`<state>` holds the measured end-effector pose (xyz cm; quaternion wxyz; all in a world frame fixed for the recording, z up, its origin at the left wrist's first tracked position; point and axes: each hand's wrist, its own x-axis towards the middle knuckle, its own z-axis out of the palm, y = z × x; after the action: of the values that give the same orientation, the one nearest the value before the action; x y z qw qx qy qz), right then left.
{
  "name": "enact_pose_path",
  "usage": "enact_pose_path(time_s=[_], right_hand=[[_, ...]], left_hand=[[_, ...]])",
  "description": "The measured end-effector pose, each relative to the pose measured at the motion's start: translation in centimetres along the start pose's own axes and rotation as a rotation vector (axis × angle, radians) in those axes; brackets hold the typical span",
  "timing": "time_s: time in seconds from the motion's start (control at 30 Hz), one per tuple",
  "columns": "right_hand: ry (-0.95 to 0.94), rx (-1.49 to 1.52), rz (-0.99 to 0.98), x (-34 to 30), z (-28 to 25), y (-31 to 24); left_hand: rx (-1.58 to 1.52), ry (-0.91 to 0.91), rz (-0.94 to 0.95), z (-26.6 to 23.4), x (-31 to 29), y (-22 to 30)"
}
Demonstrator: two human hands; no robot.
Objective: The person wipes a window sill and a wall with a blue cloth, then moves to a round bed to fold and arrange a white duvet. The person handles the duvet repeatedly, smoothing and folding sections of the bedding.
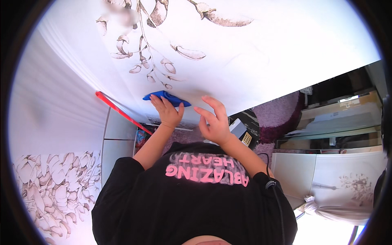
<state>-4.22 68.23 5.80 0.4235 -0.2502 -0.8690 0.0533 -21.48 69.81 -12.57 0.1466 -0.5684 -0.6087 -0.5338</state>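
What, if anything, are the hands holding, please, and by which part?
The left hand lies over the lower edge of the blue cloth; whether it grips there cannot be told. The right hand holds nothing.

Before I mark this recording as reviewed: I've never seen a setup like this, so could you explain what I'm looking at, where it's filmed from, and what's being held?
There is no robot here, just a person's two bare hands. The single picture comes from a wide fisheye camera worn on the head, looking down, so straight edges bend and you see the person's own black short-sleeved shirt below. Picture left is the person's left.

Ahead is a large white surface printed with brownish flowers. The left hand rests over a crumpled blue cloth against it; whether the fingers also grip it, I can't tell. The right hand holds nothing visible, its fingers partly bent. Beyond the surface's edge, a purple shaggy rug shows.
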Motion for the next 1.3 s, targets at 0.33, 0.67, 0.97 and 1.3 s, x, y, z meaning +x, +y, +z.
enact_pose_path(time_s=[0.33, 0.67, 0.97, 1.3], right_hand=[[0.091, -0.08, 0.001, -1.2, -2.1, 0.6], [0.059, -0.186, 0.121, -5.5, -6.9, 2.5], [0.221, -0.287, 0.149, -7.6, -12.0, 5.7], [0.105, -0.119, 0.258, -11.1, -13.0, 7.8]], left_hand=[[0.032, 0.212, 0.265, -1.4, 13.4, 10.1], [0.043, -0.346, 0.464, 3.1, -1.1, 11.8], [0.072, 0.015, 0.566, 5.8, 7.5, 22.4], [-0.029, -0.211, 0.54, 4.5, 0.3, 14.4]])
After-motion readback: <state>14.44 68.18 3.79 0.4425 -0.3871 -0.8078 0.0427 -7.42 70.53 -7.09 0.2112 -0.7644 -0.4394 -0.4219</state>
